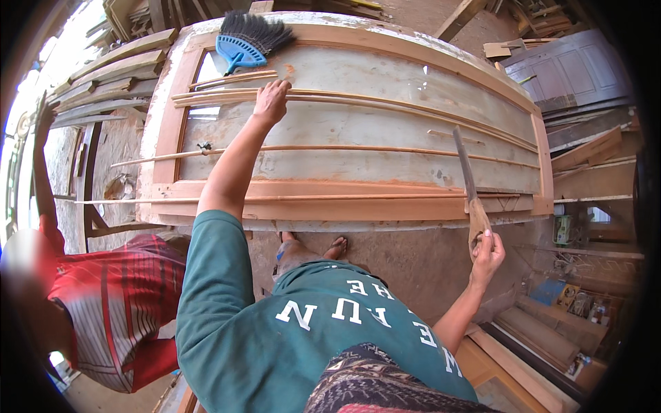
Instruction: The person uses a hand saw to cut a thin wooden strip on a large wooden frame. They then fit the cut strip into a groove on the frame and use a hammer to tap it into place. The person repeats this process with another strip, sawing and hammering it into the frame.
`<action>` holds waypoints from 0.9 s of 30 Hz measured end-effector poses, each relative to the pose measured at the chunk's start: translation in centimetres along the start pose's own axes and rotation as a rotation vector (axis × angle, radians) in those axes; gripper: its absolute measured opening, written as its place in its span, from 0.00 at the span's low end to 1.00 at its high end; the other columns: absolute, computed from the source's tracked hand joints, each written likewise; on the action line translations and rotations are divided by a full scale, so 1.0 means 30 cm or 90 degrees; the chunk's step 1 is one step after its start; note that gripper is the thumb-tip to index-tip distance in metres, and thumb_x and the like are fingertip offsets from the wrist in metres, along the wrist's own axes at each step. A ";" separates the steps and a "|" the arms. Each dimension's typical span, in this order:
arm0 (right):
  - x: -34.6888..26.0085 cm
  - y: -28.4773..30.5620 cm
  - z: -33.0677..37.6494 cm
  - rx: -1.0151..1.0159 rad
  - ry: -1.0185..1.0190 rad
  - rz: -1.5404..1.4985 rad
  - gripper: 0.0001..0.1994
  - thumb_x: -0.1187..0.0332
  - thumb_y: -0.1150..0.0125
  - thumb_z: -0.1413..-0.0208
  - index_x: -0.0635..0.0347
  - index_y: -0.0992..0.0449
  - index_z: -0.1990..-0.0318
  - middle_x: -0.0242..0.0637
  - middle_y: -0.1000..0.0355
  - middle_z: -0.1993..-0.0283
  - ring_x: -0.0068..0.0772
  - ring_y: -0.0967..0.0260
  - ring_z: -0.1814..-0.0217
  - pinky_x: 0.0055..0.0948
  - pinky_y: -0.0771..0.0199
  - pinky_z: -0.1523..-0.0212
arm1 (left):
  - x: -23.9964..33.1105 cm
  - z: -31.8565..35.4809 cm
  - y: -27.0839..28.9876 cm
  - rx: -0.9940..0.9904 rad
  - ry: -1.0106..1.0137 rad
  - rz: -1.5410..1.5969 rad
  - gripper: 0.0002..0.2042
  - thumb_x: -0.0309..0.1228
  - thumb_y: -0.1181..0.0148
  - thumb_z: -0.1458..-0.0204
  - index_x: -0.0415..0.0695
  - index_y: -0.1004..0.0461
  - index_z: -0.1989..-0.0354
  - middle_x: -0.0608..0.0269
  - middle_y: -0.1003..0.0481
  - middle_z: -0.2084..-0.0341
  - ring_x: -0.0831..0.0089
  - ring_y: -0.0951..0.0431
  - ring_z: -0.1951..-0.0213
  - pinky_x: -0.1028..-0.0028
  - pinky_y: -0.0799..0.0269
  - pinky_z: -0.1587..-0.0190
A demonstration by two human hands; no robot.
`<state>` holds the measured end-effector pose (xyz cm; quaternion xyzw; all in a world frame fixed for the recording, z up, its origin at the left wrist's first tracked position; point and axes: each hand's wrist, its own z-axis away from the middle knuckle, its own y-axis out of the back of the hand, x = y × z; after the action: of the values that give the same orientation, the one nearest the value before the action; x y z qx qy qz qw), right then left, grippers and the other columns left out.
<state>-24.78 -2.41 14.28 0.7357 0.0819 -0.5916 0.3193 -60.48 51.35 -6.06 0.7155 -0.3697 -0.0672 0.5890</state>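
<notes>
A wooden door frame lies flat on the bench before me. Several long thin wood strips stretch across its pale inner panel. My left hand is closed on these strips near their left end, though its fingertips are partly hidden. In my right hand is a handsaw, held by its wooden handle, its blade pointing away over the frame's near right part. Another long strip crosses nearer to me, and one more thin strip lies along the near rail.
A blue-headed brush with dark bristles rests at the far left corner, by shorter strips. At left is a person in a red shirt, near stacked planks. Boards and a grey door panel stand to the right.
</notes>
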 end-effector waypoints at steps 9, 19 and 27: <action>0.028 0.093 -0.001 0.063 0.014 -0.067 0.15 0.62 0.38 0.26 0.57 0.24 0.68 0.18 0.36 0.75 0.09 0.45 0.76 0.19 0.50 0.77 | -0.027 -0.050 -0.023 0.000 -0.085 0.084 0.12 0.18 0.46 0.41 0.48 0.23 0.55 0.53 0.21 0.57 0.48 0.21 0.47 0.51 0.30 0.45; -0.016 0.066 0.007 0.107 0.065 0.001 0.17 0.59 0.36 0.27 0.56 0.24 0.69 0.17 0.38 0.76 0.11 0.46 0.75 0.22 0.48 0.76 | -0.089 -0.062 -0.014 0.055 -0.149 0.093 0.11 0.19 0.39 0.42 0.47 0.16 0.55 0.48 0.18 0.63 0.44 0.19 0.55 0.50 0.25 0.52; 0.022 0.102 0.024 0.163 0.035 -0.088 0.16 0.63 0.38 0.26 0.61 0.24 0.69 0.21 0.37 0.78 0.11 0.44 0.76 0.20 0.46 0.74 | -0.056 -0.046 0.029 0.066 -0.103 0.131 0.07 0.24 0.37 0.39 0.51 0.18 0.56 0.58 0.21 0.61 0.51 0.22 0.49 0.53 0.31 0.43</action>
<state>-23.65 -5.39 14.75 0.7790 0.0652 -0.5974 0.1792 -61.33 53.43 -5.45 0.6952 -0.4907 -0.0450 0.5233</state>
